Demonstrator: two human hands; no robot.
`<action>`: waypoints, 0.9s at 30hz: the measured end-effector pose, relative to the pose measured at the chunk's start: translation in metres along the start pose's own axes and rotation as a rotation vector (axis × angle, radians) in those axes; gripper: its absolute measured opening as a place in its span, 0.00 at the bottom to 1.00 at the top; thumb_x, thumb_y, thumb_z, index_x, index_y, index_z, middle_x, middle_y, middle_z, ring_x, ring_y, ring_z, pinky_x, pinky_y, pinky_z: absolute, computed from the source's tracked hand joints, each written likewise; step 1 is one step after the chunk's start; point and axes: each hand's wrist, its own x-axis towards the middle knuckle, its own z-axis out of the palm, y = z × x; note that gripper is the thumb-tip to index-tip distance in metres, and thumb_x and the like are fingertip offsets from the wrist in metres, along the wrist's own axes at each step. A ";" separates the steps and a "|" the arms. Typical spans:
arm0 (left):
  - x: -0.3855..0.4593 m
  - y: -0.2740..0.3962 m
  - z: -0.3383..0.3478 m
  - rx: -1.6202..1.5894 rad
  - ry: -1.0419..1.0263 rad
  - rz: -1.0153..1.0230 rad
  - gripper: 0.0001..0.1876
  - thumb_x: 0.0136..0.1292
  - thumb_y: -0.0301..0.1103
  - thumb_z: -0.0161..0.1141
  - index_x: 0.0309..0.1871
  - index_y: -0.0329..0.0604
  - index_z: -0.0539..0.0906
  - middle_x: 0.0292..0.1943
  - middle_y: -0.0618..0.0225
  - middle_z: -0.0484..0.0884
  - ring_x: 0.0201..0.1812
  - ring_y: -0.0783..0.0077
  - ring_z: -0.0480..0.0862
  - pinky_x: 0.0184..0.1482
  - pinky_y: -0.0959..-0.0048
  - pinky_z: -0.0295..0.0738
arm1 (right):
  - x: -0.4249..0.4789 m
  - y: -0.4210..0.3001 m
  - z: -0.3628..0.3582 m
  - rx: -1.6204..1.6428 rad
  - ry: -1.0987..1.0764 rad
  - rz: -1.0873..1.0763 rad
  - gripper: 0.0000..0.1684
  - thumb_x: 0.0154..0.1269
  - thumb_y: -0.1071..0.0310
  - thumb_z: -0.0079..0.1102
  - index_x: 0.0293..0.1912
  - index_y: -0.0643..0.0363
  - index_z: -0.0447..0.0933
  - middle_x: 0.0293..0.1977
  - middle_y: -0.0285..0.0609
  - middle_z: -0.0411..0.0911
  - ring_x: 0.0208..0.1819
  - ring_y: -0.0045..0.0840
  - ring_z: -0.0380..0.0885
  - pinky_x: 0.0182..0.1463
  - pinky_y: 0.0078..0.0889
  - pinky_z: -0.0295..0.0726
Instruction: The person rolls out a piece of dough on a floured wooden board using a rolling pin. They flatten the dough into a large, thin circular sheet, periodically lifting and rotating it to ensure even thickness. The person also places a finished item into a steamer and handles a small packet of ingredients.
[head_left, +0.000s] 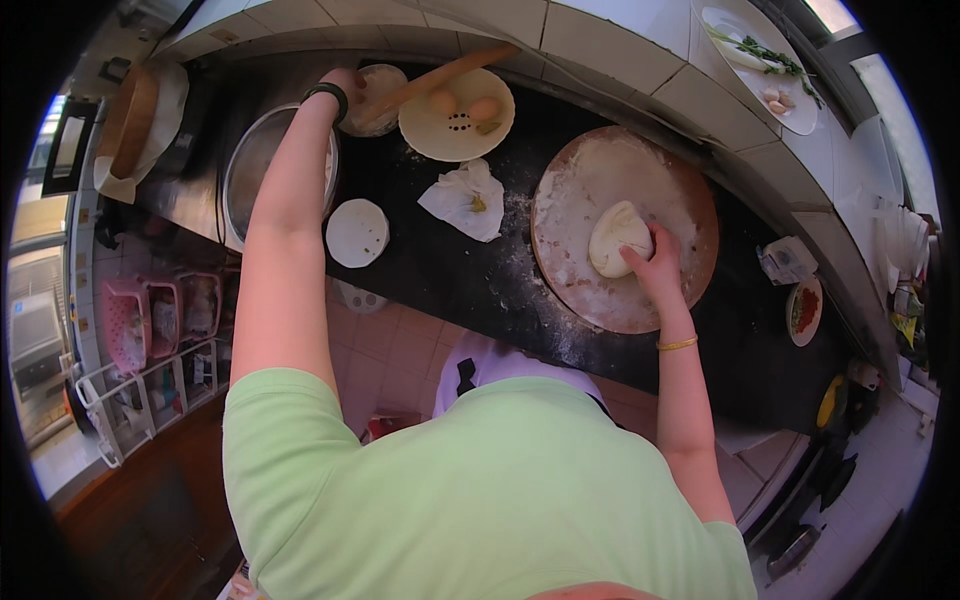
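A smooth lump of dough (616, 234) sits on a round wooden board (559, 217) dusted with flour. My right hand (658, 259) holds it at its near right side, thumb on top and fingers around the edge. Far to the left, my left hand (348, 81) is at the left rim of a bowl of flour (384, 81); its fingers are partly hidden, so its grip is unclear. Over that bowl and the neighbouring cream bowl (427, 139) with eggs slants a wooden rolling pin (442, 75).
A large metal basin (251, 172) stands under my left forearm. Before me are a small white container (358, 233) and a crumpled white paper (465, 201). At the right are a small box (787, 259) and a dish of chopped red food (805, 311). A plate with greens and garlic (750, 64) sits on the ledge.
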 end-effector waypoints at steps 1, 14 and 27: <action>0.005 0.059 -0.003 0.123 -0.094 0.079 0.21 0.61 0.36 0.65 0.58 0.46 0.84 0.55 0.55 0.85 0.57 0.55 0.83 0.61 0.63 0.77 | -0.007 0.002 -0.006 0.003 0.010 0.086 0.35 0.50 0.64 0.75 0.56 0.64 0.73 0.52 0.55 0.75 0.56 0.46 0.74 0.61 0.43 0.74; -0.109 0.208 -0.034 -0.807 -0.018 0.542 0.12 0.59 0.20 0.64 0.46 0.38 0.89 0.38 0.68 0.89 0.36 0.79 0.85 0.42 0.78 0.79 | -0.002 -0.020 -0.008 0.174 0.021 0.258 0.33 0.54 0.62 0.71 0.58 0.63 0.74 0.54 0.54 0.78 0.58 0.44 0.76 0.63 0.40 0.75; -0.187 0.408 0.091 -0.805 -0.044 0.678 0.26 0.51 0.28 0.71 0.57 0.39 0.82 0.51 0.56 0.86 0.47 0.60 0.87 0.52 0.68 0.81 | -0.018 -0.011 -0.017 0.368 -0.011 0.291 0.24 0.63 0.64 0.66 0.57 0.63 0.78 0.50 0.51 0.83 0.52 0.37 0.82 0.57 0.34 0.79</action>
